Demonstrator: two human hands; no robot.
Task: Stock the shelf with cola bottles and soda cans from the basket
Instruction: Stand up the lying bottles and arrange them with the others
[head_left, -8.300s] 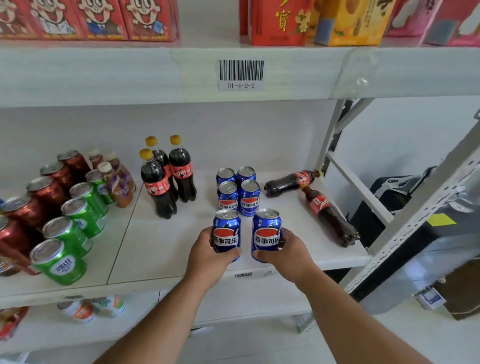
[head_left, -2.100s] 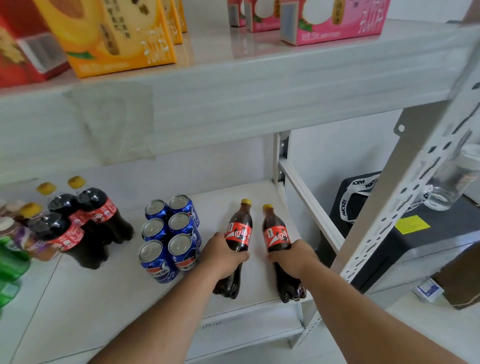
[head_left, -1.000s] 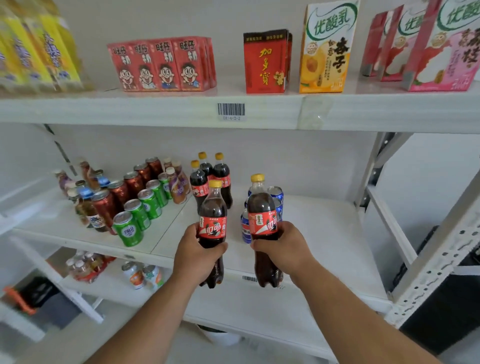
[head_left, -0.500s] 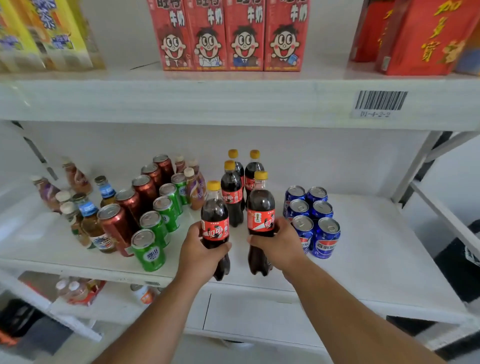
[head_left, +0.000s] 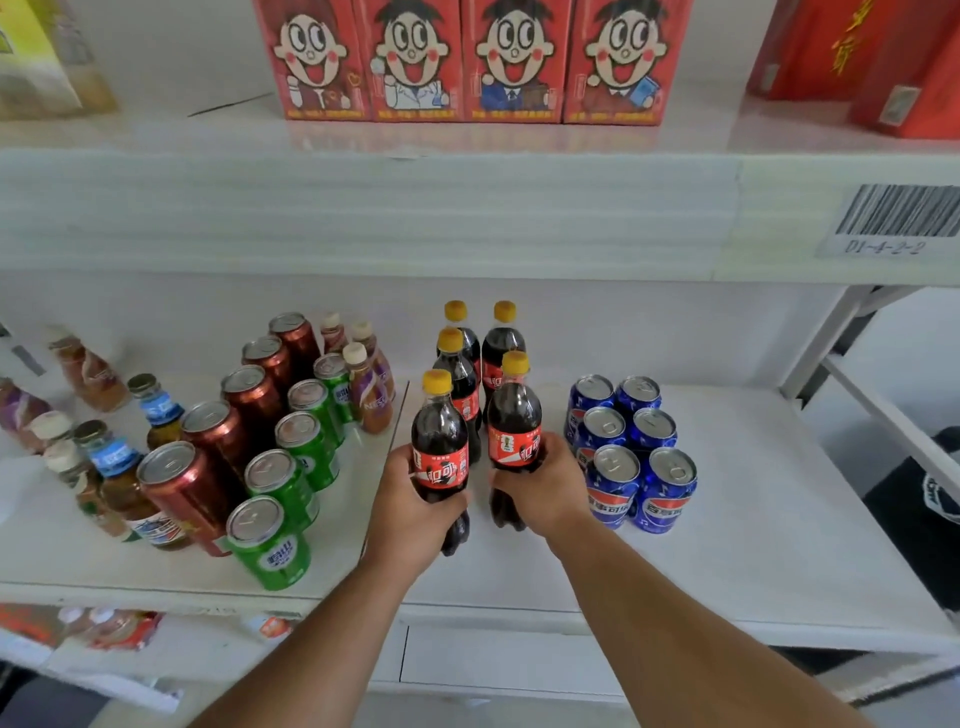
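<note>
My left hand (head_left: 410, 512) grips a cola bottle (head_left: 439, 431) with a yellow cap and red label, held upright at the shelf front. My right hand (head_left: 540, 493) grips a second cola bottle (head_left: 514, 415), also upright, just to the right. Both stand in front of three more cola bottles (head_left: 470, 353) lined up behind them on the white shelf (head_left: 753, 545). Several blue soda cans (head_left: 631, 447) stand in two rows right of my right hand. The basket is out of sight.
Left of the bottles stand rows of green cans (head_left: 291, 478), red-brown cans (head_left: 208, 457) and small drink bottles (head_left: 106, 467). The upper shelf edge (head_left: 415, 218) hangs overhead with red cartons (head_left: 462, 57). A slanted shelf post (head_left: 826, 338) rises at the right.
Both hands have carried the two cola bottles forward and down, close behind the row of three bottles. The view has moved nearer to the shelf.
</note>
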